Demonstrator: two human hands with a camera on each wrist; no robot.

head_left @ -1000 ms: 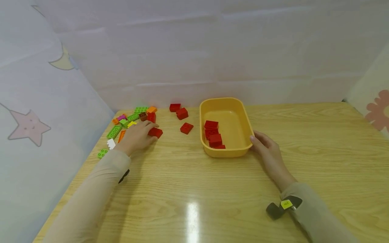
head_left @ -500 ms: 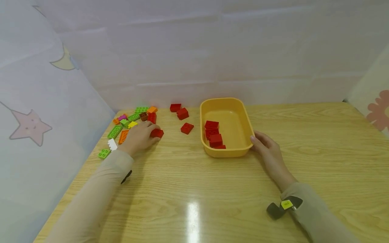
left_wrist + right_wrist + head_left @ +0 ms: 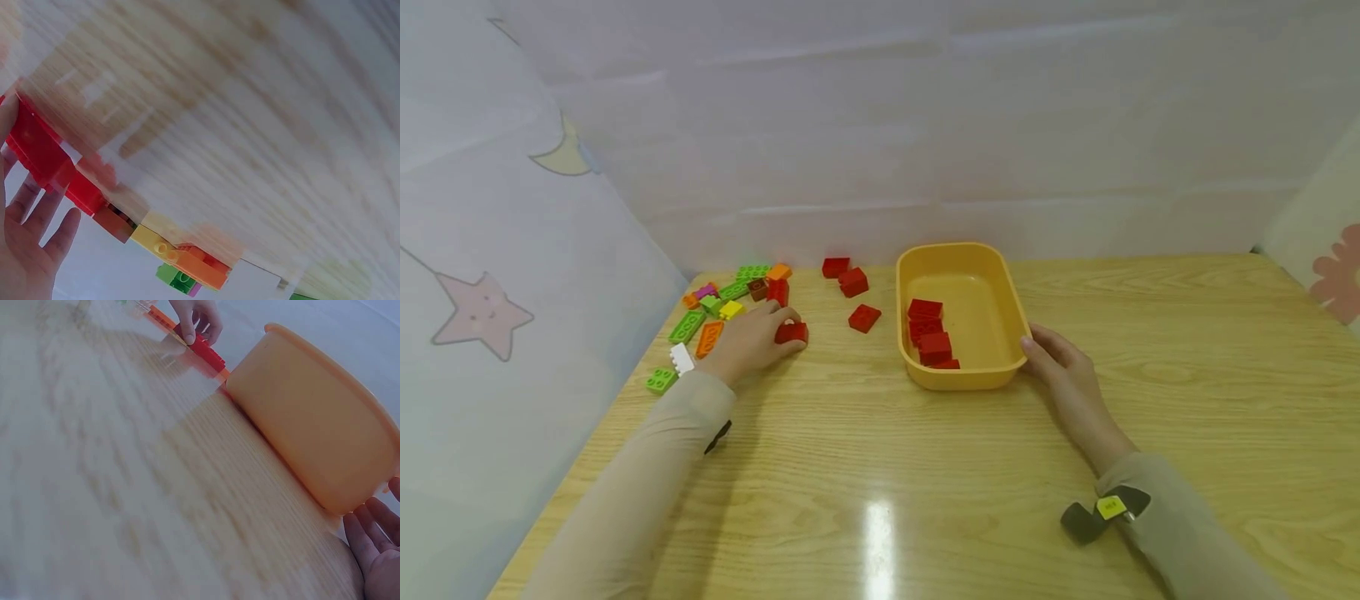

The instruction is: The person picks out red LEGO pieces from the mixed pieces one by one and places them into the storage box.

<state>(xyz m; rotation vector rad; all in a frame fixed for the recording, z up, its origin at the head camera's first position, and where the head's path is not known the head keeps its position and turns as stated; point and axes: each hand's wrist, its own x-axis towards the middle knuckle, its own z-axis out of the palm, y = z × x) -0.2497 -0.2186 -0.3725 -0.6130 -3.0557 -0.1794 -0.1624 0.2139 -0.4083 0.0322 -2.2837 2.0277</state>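
My left hand (image 3: 754, 340) is among the blocks at the table's left. It pinches a red toy brick (image 3: 792, 333), thumb on the near side and fingers behind; the left wrist view shows this brick (image 3: 39, 145) low at the tabletop. My right hand (image 3: 1067, 379) holds the near right corner of a yellow plastic bin (image 3: 958, 379), thumb at the rim and fingers along the outer wall (image 3: 300, 419). Several red bricks (image 3: 934, 347) lie inside the bin along its left side. Between hand and bin, a flat red brick (image 3: 864, 317) lies on the table.
Two more red bricks (image 3: 853, 282) sit near the back wall, left of the bin. Around the left hand are green bricks (image 3: 687, 326), an orange brick (image 3: 709, 339), a yellow brick (image 3: 732, 310), a white brick (image 3: 682, 358) and a brown brick (image 3: 757, 288).
The left hand and the red brick in it have shifted slightly right and toward me. The right hand and the bin have stayed in place.
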